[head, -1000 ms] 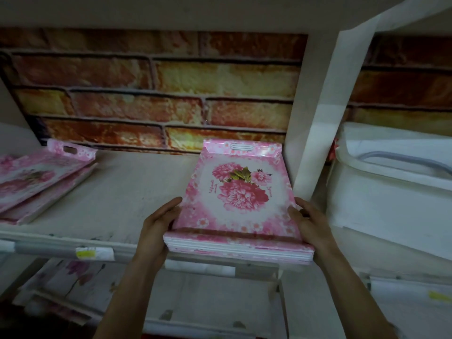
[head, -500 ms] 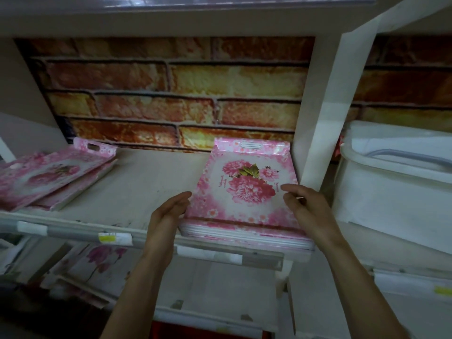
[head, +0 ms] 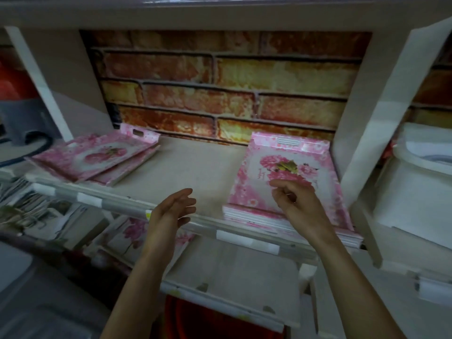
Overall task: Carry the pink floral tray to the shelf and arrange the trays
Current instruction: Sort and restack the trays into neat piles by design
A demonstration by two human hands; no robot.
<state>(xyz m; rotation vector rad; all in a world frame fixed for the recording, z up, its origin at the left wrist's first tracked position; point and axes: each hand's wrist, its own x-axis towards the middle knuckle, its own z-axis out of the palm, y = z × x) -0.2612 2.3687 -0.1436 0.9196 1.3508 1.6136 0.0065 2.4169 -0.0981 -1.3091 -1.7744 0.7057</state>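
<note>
Trays sit in two piles on the shelf (head: 190, 167) in front of me. The pink floral tray (head: 252, 182) tops the stack at the right end. It lies flat with its slotted handle toward the brick-pattern back wall (head: 220, 81), its near edge at the shelf's front lip, just beside the white upright divider (head: 362, 123). My right hand (head: 300, 206) hovers over the near half of that tray, its grip slack, fingers loosely curled with nothing pinched between them. I cannot tell whether the fingertips touch the tray. My left hand (head: 171, 214) hangs over the shelf's front edge, left of the stack and apart from it, its grip spread, palm turned inward and holding nothing. At the shelf's left end a second pile of pink trays (head: 93, 157) lies skewed, the top one turned at an angle to the one beneath. A white tub (head: 420, 192) fills the next bay to the right, and more floral trays (head: 132, 236) show on the lower shelf.
</note>
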